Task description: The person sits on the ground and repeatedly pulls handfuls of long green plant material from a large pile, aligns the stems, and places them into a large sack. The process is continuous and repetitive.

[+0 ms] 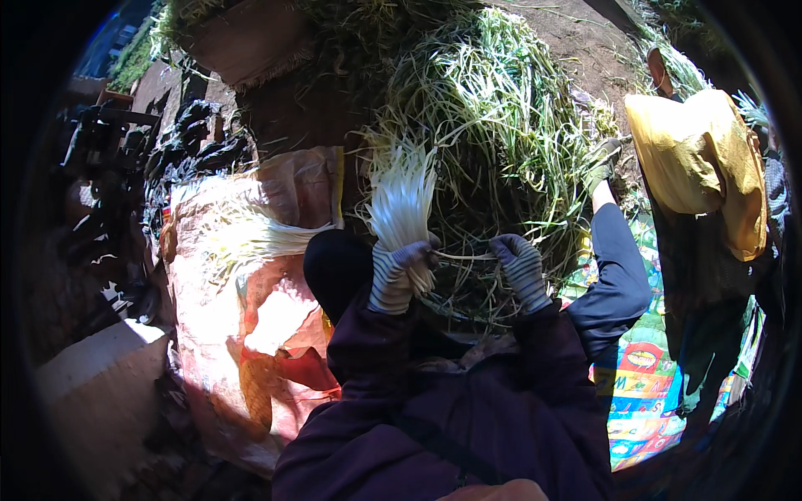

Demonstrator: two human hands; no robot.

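Note:
My left hand [401, 269], in a striped knit glove, is closed around a thick bundle of pale plant stalks [402, 203]. Their loose tops fan out away from me and the short ends stick out below my fist. A single thin strand [467, 255] stretches from the bundle to my right hand [519, 266], gloved alike, whose fingers pinch its other end. Beyond both hands lies a large heap of long green and yellowish leaves [501, 106]. Another bunch of pale stalks [269, 235] rests on a woven plastic sack [207, 313] by my left knee.
A colourful printed sheet [645, 401] spreads under my right leg. At the right is another person, partly seen, with a yellow cloth [686, 150]. A pale block [103, 369] stands at lower left, and dark scraps [194, 144] lie at upper left.

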